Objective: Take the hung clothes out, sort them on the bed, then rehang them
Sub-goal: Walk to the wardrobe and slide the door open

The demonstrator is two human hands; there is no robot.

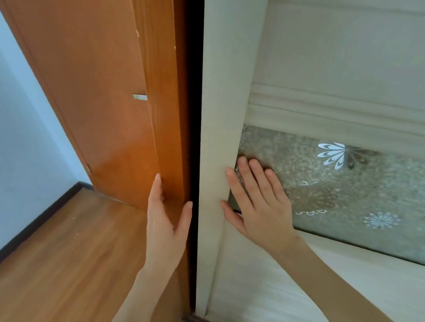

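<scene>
Now | right hand [260, 211] flat on wardrobe door [224, 88] | left hand [165, 222] beside it

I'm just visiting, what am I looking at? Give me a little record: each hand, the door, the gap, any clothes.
Left hand: open, beside the orange wooden panel
Right hand: flat on the patterned glass, thumb on the cream door frame
Gap: dark slit between panel and frame
Clothes: none visible
</scene>
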